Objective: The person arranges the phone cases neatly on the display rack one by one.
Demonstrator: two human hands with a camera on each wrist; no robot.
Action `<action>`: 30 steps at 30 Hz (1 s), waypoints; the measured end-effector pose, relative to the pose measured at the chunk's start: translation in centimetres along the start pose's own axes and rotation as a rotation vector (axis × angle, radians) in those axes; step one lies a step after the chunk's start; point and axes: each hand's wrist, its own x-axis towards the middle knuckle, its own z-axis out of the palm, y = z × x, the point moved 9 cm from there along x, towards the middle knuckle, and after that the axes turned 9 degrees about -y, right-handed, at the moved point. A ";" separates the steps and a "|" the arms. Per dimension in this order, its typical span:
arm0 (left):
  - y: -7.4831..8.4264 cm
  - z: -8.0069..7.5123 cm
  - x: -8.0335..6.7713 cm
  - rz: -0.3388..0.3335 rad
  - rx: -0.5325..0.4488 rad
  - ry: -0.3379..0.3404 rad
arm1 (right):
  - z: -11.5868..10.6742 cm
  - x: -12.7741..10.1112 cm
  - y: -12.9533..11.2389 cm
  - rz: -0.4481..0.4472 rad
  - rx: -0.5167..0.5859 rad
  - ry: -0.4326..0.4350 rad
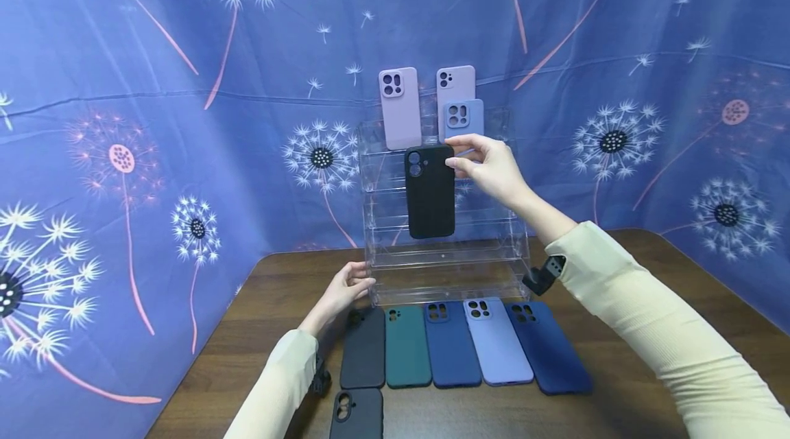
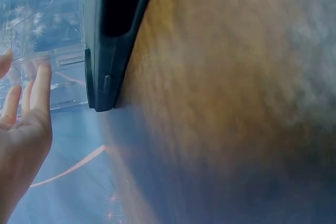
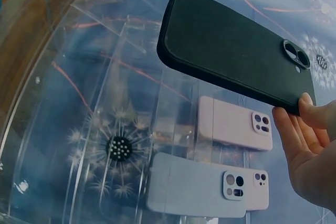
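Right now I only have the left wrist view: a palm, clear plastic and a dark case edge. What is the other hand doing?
Observer: The right hand pinches a black phone case by its upper edge, held upright in front of the clear acrylic display stand.
Operator: Is anything on the stand yet?
Observer: Yes, three cases near its top: two lilac cases and a light blue case in front of the right-hand lilac one.
Operator: And where is my left hand?
Observer: The left hand rests with straight fingers against the stand's lower left corner. Six more cases lie on the wooden table in front.
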 end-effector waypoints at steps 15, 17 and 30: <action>-0.1 0.0 0.1 -0.036 -0.047 -0.010 | -1.0 3.5 0.6 -0.024 0.005 0.083; 0.4 0.2 -0.1 -0.036 -0.046 -0.022 | -1.1 4.0 0.7 -0.027 0.017 0.095; 0.0 0.3 0.2 -0.033 -0.022 -0.032 | -1.6 7.2 1.3 -0.069 0.053 0.238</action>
